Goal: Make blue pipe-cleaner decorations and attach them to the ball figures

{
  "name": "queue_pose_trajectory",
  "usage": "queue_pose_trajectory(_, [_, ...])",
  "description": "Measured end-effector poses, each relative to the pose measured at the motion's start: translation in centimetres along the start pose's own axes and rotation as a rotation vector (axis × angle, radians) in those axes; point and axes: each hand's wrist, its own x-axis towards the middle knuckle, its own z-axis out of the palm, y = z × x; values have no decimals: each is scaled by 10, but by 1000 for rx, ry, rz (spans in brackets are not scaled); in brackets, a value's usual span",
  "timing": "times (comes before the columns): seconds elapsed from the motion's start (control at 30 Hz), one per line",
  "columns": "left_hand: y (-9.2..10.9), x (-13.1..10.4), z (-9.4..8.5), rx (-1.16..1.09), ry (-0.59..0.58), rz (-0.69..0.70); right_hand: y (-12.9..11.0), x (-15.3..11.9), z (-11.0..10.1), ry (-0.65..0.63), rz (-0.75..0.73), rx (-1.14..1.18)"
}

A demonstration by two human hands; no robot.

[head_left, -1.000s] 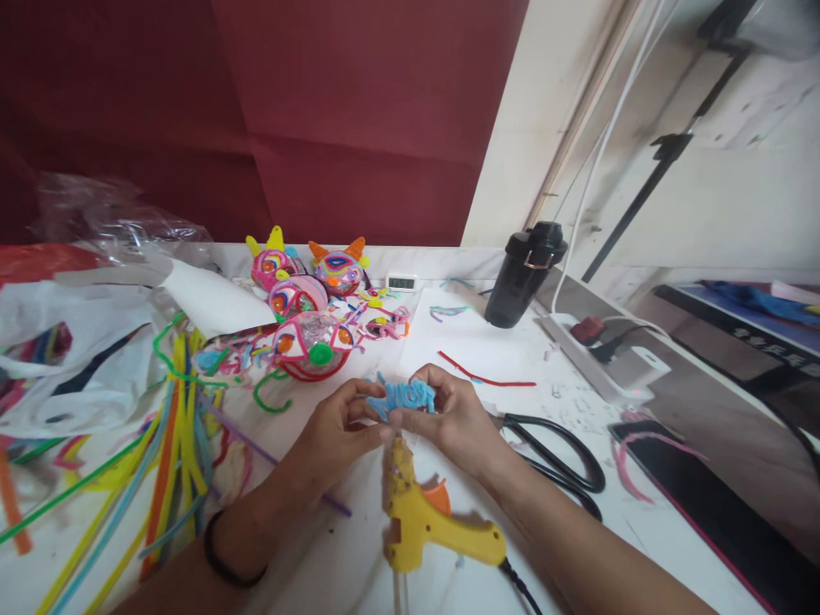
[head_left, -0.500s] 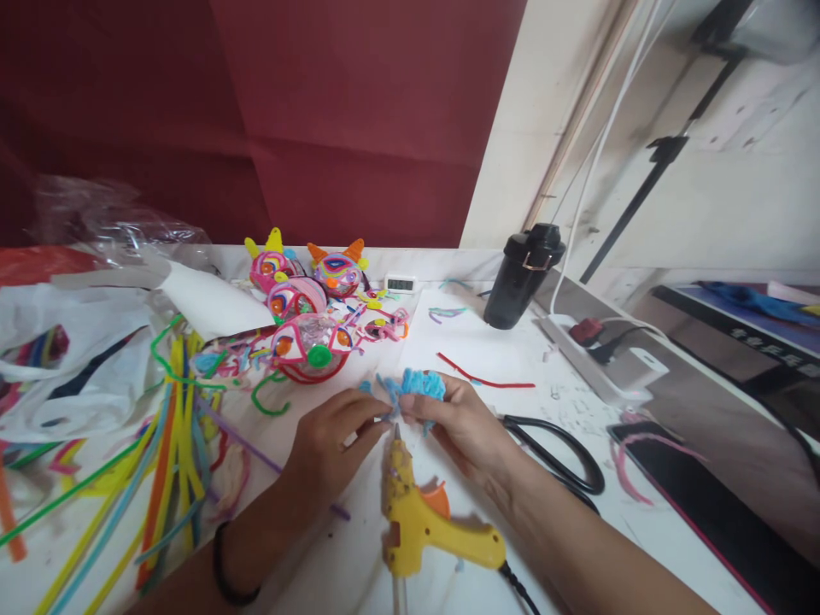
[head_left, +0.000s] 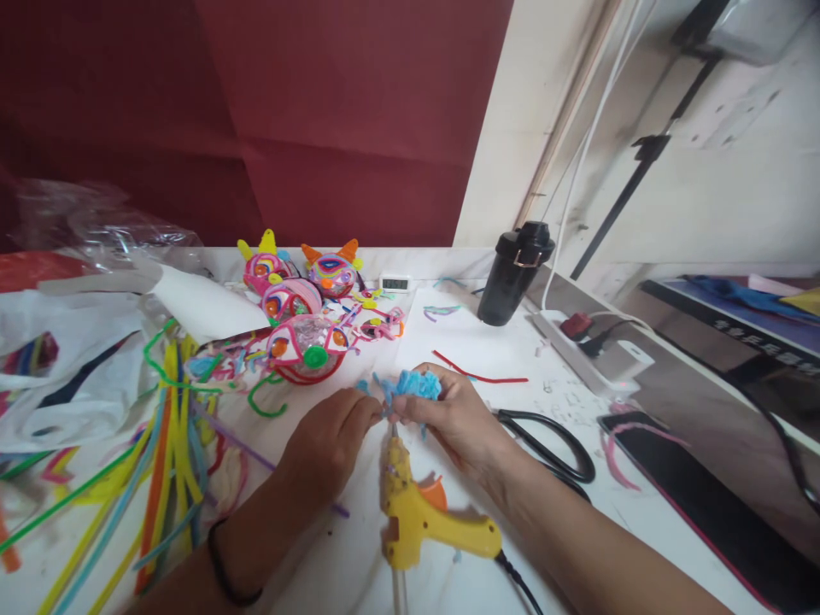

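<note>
A bunched piece of light-blue pipe cleaner (head_left: 418, 383) is held above the white table in the head view. My right hand (head_left: 462, 420) is closed around its right side, thumb across the front. My left hand (head_left: 331, 442) pinches at its lower left end; the fingertips nearly meet those of my right hand, and what exactly lies between them is partly hidden. Just below the fingers is the nozzle of a yellow hot glue gun (head_left: 403, 512), lying on the table with its orange trigger to the right. Neither hand is on the gun's handle.
Colourful decorated figures (head_left: 307, 346) stand at the back. Loose pipe cleaners (head_left: 170, 453) and a white plastic bag (head_left: 77, 376) lie left. Black-handled scissors (head_left: 557, 444), a red pipe cleaner (head_left: 477, 376), a black bottle (head_left: 516, 273), a power strip (head_left: 580, 354) and a phone (head_left: 692, 504) are right.
My left fingers have drawn together, closing the gap seen between thumb and finger. The whole view has shifted slightly; the blue piece stays in my right hand and the glue gun has stayed put.
</note>
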Motion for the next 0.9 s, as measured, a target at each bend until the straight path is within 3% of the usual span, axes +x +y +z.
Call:
queue_pose_trajectory(0.13, [6,5,-5,-129,-34,-100,-7,-1,1,17,-55,-79])
queue_pose_trajectory(0.33, [15,16,-19,-574,-232,-554,-10,-1,-5,65,-174,-253])
queue_pose_trajectory(0.53, [19,11,-22,-992,-387,-872,4,-6,-8,47,-242,-324])
queue_pose_trajectory(0.73, [22,10,-27,-1167,-417,-999,6,-7,-3,13,-182,-207])
queue_pose_trajectory(0.9, [20,10,-32,-1236,-448,-1071,11,-6,-4,-10,-207,-256])
